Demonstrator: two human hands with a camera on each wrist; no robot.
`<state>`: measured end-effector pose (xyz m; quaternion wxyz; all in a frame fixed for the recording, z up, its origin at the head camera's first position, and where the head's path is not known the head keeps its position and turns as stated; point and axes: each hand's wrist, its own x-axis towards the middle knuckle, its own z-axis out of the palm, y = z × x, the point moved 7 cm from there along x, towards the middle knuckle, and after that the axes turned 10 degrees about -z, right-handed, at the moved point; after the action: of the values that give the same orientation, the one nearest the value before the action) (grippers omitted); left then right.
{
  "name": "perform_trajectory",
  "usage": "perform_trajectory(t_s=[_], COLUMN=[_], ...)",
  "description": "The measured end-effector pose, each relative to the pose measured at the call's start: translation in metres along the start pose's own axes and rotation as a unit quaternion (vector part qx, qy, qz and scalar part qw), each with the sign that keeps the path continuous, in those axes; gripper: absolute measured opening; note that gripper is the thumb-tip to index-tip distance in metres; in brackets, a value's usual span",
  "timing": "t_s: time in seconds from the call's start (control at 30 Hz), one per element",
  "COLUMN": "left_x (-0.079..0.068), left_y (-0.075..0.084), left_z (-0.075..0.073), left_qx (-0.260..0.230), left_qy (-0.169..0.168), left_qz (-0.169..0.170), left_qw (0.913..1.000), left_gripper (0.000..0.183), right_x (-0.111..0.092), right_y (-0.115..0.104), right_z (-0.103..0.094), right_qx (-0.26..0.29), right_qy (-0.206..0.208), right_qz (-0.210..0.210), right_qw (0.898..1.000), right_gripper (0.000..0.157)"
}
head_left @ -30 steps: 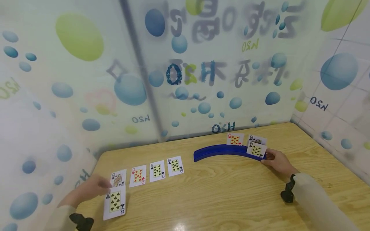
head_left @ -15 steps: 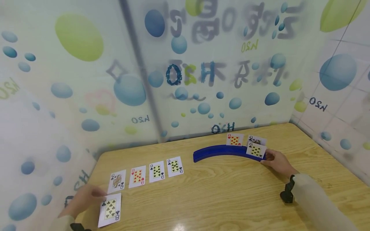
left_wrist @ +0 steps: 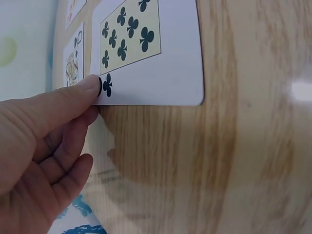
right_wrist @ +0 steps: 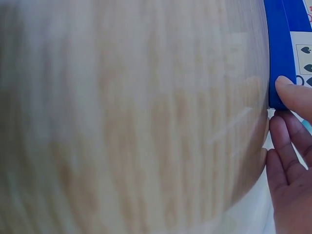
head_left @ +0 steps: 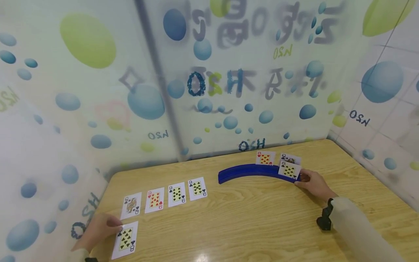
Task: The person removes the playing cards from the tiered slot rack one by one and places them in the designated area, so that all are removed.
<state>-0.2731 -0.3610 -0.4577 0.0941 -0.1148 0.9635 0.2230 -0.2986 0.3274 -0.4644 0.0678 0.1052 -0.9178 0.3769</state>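
At the near left, my left hand (head_left: 100, 228) pinches the upper left corner of an eight of clubs (head_left: 126, 239) between thumb and fingers. In the left wrist view the thumb lies over the corner of the eight of clubs (left_wrist: 146, 83), covering part of its index. Just above that card is a queen (head_left: 131, 206), face up on the table. My right hand (head_left: 314, 185) grips the right end of a curved blue card holder (head_left: 252, 170), thumb in front. An eight of spades (head_left: 289, 170) stands in the holder before another queen (head_left: 290, 159); an eight of hearts (head_left: 265, 158) stands further left.
Right of the queen lie a nine of hearts (head_left: 154, 200), a nine of spades (head_left: 176, 194) and a nine of clubs (head_left: 197, 188) in a slanting row. The wooden table (head_left: 229, 222) meets a patterned curtain (head_left: 209, 120) at the back.
The left hand has drawn the eight of clubs down and slightly left, off the queen's lower part, so the queen shows whole. The right hand and card holder stay put.
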Motion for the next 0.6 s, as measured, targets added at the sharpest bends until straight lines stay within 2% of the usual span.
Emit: perform_trajectory(t_s=[0.33, 0.6], left_x=[0.0000, -0.0038], left_y=[-0.0011, 0.0045], left_z=[0.0022, -0.0008], left_qx=[0.007, 0.013], left_qy=[0.002, 0.009], left_qz=[-0.024, -0.011], left_qw=[0.9997, 0.9998], left_gripper=[0.011, 0.013], right_x=[-0.0001, 0.0000], right_y=[0.0006, -0.0001], right_z=[0.0018, 0.0008], right_qx=[-0.003, 0.003], right_qy=[0.004, 0.003], right_qz=[-0.001, -0.002], right_qw=[1.000, 1.000], right_gripper=[0.052, 0.051])
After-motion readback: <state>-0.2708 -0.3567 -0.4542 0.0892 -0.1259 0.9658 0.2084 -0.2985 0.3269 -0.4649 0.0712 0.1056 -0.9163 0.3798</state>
